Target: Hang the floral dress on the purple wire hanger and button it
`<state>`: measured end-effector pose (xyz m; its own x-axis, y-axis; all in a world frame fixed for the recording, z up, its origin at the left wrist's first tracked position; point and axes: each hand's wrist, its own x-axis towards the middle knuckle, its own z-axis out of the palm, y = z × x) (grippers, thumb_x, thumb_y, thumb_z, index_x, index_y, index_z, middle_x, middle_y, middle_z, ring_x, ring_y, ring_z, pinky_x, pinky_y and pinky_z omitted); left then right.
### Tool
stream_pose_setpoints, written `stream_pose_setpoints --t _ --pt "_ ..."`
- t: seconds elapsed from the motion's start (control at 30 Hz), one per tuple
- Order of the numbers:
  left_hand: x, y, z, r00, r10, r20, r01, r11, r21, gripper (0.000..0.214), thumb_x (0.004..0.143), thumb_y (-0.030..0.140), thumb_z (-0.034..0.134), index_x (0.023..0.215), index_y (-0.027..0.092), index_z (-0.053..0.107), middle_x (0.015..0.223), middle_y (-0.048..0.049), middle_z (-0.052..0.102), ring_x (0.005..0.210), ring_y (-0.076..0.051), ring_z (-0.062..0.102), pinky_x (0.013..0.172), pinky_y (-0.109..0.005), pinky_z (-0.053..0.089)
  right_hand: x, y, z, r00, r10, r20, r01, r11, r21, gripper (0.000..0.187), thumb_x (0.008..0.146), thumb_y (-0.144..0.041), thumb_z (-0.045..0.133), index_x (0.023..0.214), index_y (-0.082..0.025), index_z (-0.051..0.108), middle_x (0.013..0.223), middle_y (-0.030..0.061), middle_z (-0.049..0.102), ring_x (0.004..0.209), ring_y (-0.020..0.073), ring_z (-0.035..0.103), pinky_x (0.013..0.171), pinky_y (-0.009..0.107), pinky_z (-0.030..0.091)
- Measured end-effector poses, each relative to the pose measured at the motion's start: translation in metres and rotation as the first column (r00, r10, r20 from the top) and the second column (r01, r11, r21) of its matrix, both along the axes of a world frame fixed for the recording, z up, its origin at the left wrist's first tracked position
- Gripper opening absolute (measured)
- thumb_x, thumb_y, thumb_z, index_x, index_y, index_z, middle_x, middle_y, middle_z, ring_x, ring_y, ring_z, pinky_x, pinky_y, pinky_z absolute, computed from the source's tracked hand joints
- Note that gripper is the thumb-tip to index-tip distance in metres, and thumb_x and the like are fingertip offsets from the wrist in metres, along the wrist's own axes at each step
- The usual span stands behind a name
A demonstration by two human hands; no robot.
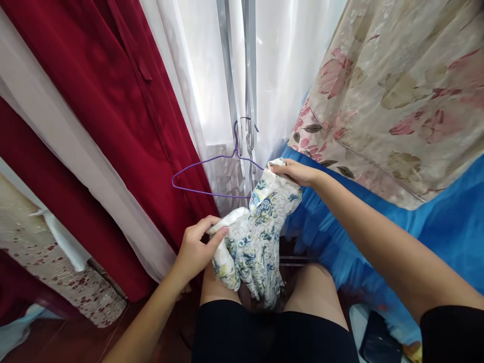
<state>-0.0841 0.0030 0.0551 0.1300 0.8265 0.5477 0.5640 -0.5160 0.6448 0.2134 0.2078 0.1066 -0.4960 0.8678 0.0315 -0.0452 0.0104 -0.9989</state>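
A white garment with a blue and yellow-green floral print [262, 227] hangs between my hands, above my thighs. My left hand [198, 244] pinches its left side between thumb and fingers. At the upper right, my right hand [297, 171] grips the other top corner, which lies over the right arm of a purple wire hanger [196, 165]. The hanger's left arm is bare. Its hook is at a grey metal rack [249, 91], though I cannot tell exactly how it is caught. The garment's lower part bunches down between my knees.
Red and white drapes [139, 126] hang on the left, with a sheer white curtain [200, 65] behind the rack. To the right are a beige floral cloth [378, 111] and bright blue tulle [446, 242]. A dark object [380, 338] lies on the floor at lower right.
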Motion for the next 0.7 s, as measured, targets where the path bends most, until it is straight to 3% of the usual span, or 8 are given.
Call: stream_pose_setpoints --t 0.13,0.27,0.4,0.47,0.53,0.63,0.7 --pt "-0.056 0.021 -0.015 0.971 0.14 -0.194 -0.141 0.99 0.007 0.024 0.093 0.042 0.065 0.086 0.021 0.072 0.085 -0.0028 0.069 0.081 -0.02 0.062 0.079 -0.032 0.046 0.003 -0.009 0.004 0.999 0.042 0.003 -0.042 0.999 0.025 0.031 0.067 -0.039 0.092 0.08 -0.018 0.072 0.069 0.0005 0.073 0.057 0.0134 0.065 0.053 0.021 0.053" --pt "-0.107 0.062 -0.027 0.869 0.179 -0.461 -0.183 0.982 0.036 0.027 0.092 0.044 0.061 0.083 0.023 0.077 0.096 -0.0067 0.074 0.096 -0.026 0.065 0.1 -0.043 0.04 0.011 -0.016 0.011 0.995 0.084 0.056 -0.082 0.996 -0.039 0.034 0.072 -0.045 0.088 0.088 -0.018 0.074 0.074 0.0036 0.075 0.061 0.0174 0.068 0.056 0.027 0.056" --pt "-0.13 0.102 -0.008 0.769 0.294 -0.568 -0.309 0.948 0.072 0.03 0.095 0.035 0.049 0.104 0.025 0.077 0.107 -0.0092 0.077 0.105 -0.031 0.065 0.099 -0.048 0.042 0.011 -0.019 0.02 0.986 0.139 0.088 -0.139 0.99 -0.007 0.03 0.076 -0.044 0.086 0.088 -0.019 0.075 0.081 0.0043 0.076 0.065 0.0173 0.069 0.059 0.026 0.057" --pt "-0.126 0.118 0.013 0.717 0.443 -0.538 -0.423 0.89 0.169 0.034 0.095 0.026 0.044 0.111 0.024 0.074 0.11 -0.0105 0.076 0.106 -0.033 0.066 0.096 -0.05 0.043 0.01 -0.02 0.024 0.985 0.158 0.077 -0.158 0.987 0.004 0.027 0.076 -0.041 0.086 0.085 -0.019 0.073 0.08 0.0029 0.076 0.064 0.0157 0.068 0.058 0.023 0.056" --pt "-0.113 0.131 0.034 0.743 0.532 -0.405 -0.476 0.846 0.238 0.037 0.092 0.019 0.042 0.112 0.023 0.072 0.113 -0.0101 0.076 0.108 -0.033 0.066 0.097 -0.049 0.044 0.01 -0.021 0.026 0.985 0.162 0.064 -0.161 0.987 -0.021 0.026 0.076 -0.039 0.086 0.084 -0.019 0.072 0.078 0.0024 0.075 0.062 0.015 0.067 0.056 0.022 0.056" --pt "-0.086 0.147 0.056 0.92 0.374 -0.116 -0.347 0.917 0.198 0.032 0.087 0.016 0.046 0.111 0.021 0.068 0.116 -0.0079 0.074 0.108 -0.026 0.067 0.093 -0.037 0.049 0.011 -0.023 0.025 0.988 0.14 0.069 -0.131 0.984 -0.117 0.027 0.076 -0.038 0.085 0.09 -0.018 0.073 0.081 0.0053 0.077 0.064 0.018 0.07 0.059 0.026 0.059" --pt "-0.07 0.152 0.062 0.967 0.254 0.018 -0.254 0.953 0.165 0.031 0.084 0.017 0.051 0.113 0.02 0.064 0.109 -0.0067 0.074 0.101 -0.022 0.068 0.085 -0.031 0.051 0.014 -0.025 0.022 0.989 0.124 0.081 -0.108 0.978 -0.178 0.03 0.078 -0.04 0.083 0.096 -0.018 0.073 0.085 0.0077 0.079 0.07 0.0213 0.073 0.065 0.03 0.062"
